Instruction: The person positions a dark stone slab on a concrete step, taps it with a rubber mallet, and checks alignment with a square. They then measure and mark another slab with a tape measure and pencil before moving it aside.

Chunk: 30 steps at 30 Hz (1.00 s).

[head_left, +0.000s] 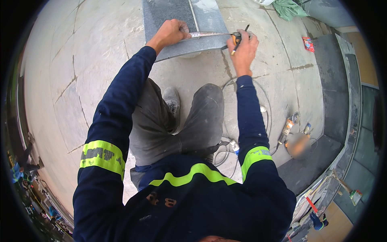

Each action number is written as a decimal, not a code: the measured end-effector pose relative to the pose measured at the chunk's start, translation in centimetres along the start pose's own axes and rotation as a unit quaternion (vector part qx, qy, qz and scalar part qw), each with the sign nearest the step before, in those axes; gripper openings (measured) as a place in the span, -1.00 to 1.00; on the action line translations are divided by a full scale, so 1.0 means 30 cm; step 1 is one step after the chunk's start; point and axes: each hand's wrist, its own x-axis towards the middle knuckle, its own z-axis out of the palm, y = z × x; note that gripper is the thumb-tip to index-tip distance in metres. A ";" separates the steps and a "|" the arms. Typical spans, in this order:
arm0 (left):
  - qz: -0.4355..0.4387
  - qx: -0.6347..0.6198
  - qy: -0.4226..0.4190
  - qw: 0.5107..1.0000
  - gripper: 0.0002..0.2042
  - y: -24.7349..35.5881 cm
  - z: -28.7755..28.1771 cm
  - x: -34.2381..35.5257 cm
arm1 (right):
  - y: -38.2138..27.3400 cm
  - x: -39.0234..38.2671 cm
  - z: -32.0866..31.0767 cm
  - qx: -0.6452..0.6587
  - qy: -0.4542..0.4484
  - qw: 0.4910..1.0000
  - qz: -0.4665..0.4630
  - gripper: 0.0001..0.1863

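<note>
While the tape lies stretched across the slab, these lines hold:

Slab: one grey stone slab (177, 24) lies flat on the concrete floor (100, 60), at the far middle of the scene, its near edge toward the person's knees.

Tape: one measuring tape; its blade (209, 34) runs left to right just inside the slab's near edge, and its case (237, 38) sits at the right end.

Left hand: the left hand (171, 32) is curled shut, pinning the blade's left end down on the slab.

Right hand: the right hand (244, 50) is closed around the case and also grips one pencil (240, 39) between its fingers, tip pointing far and right.

Doing it well: as I judge it, the blade should stay taut, flat and parallel to the near edge; the left hand must not slip, and the pencil mark should fall square against the blade.

Cable: one thin cable (264, 101) loops on the floor to the right of the knees.

Tools: a few small items (287, 129) lie near right; I cannot tell them apart.

Red packet: one (308, 43), far right.
</note>
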 end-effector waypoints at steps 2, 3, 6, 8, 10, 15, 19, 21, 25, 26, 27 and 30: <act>0.000 0.011 0.002 1.000 -0.78 -0.004 0.001 -0.002 | 0.046 0.011 -0.007 0.049 0.029 0.998 -0.030 -0.51; 0.005 0.014 0.006 1.000 -0.78 -0.005 0.001 -0.003 | 0.056 0.009 -0.009 0.043 0.014 0.998 -0.050 -0.53; -0.006 0.038 -0.008 0.999 -0.78 -0.002 0.000 -0.006 | 0.039 0.000 -0.013 0.014 0.026 0.997 -0.071 -0.59; 0.012 0.032 0.005 0.999 -0.78 0.003 0.002 -0.005 | 0.001 -0.017 -0.034 -0.048 0.032 0.996 -0.063 -0.61; 0.015 0.034 0.008 0.999 -0.78 0.007 0.006 -0.003 | -0.044 -0.029 -0.059 0.001 0.057 0.994 -0.094 -0.64; 0.021 0.055 0.018 0.998 -0.78 0.005 0.022 -0.003 | -0.162 -0.096 -0.051 0.325 -0.066 0.942 -0.045 -0.73; 0.016 0.036 0.012 0.999 -0.77 -0.008 0.026 0.000 | -0.176 -0.107 0.013 0.367 -0.140 0.920 0.013 -0.78; 0.023 0.034 0.012 0.999 -0.77 -0.014 0.023 0.005 | -0.166 -0.096 0.043 0.359 -0.150 0.921 0.030 -0.79; 0.018 0.035 0.012 0.999 -0.77 -0.016 0.014 0.014 | -0.153 -0.066 0.082 0.344 -0.133 0.929 -0.009 -0.80; 0.020 0.035 0.012 0.999 -0.77 -0.015 0.013 0.014 | -0.153 -0.062 0.089 0.347 -0.127 0.929 -0.021 -0.80; 0.016 0.036 0.010 0.999 -0.77 -0.013 0.012 0.014 | -0.154 -0.061 0.093 0.347 -0.125 0.929 -0.011 -0.80; 0.028 0.040 0.016 0.999 -0.75 -0.010 0.011 0.010 | -0.155 -0.065 0.101 0.347 -0.124 0.930 -0.002 -0.80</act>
